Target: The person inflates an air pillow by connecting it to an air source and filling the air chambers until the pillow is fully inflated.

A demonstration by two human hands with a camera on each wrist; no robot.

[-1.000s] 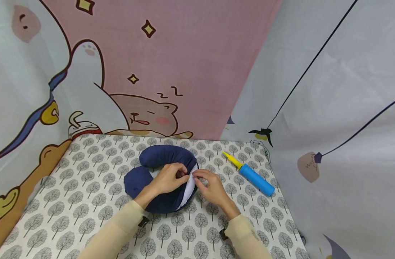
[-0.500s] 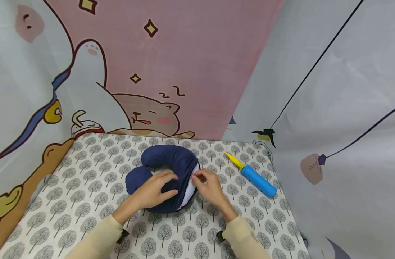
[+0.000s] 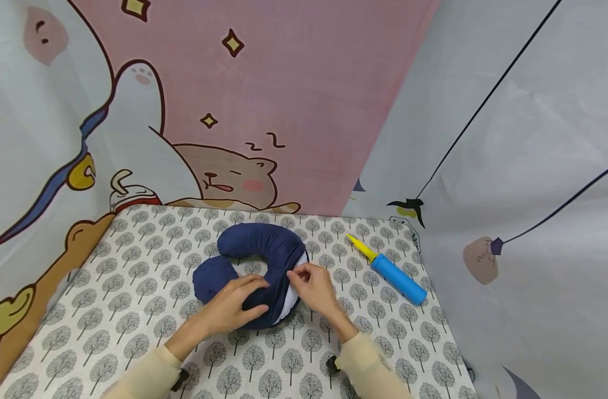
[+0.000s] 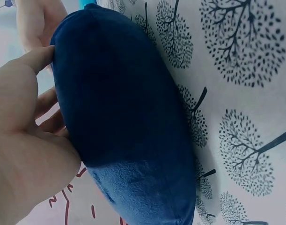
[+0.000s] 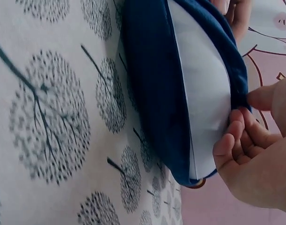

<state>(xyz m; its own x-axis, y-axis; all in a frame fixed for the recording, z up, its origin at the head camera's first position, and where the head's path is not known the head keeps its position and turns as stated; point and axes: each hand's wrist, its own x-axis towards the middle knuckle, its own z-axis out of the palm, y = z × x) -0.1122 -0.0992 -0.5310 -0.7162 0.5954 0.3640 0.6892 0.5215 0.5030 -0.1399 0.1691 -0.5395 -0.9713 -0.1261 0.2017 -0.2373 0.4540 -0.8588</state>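
A navy U-shaped neck pillow (image 3: pixel 256 241) lies on the table, its opening toward the left. Along its right side the cover gapes, and white inner fabric (image 5: pixel 203 89) shows through the slit. My right hand (image 3: pixel 311 285) pinches the cover's edge beside that slit between thumb and forefinger; its other fingers are curled next to the white fabric in the right wrist view. My left hand (image 3: pixel 234 307) rests on the pillow's near part with fingers spread and relaxed. In the left wrist view the left thumb touches the navy cover, and the other fingertips are partly hidden behind it.
A blue hand pump (image 3: pixel 397 279) with a yellow nozzle lies to the right of the pillow. The table (image 3: pixel 149 277) has a white cloth printed with grey trees. Cartoon-printed curtains (image 3: pixel 294 100) stand behind and at both sides.
My left hand has drawn back from the slit to the pillow's near left part. My right hand has shifted slightly left with the cover's edge, and the slit looks a little narrower at its top.
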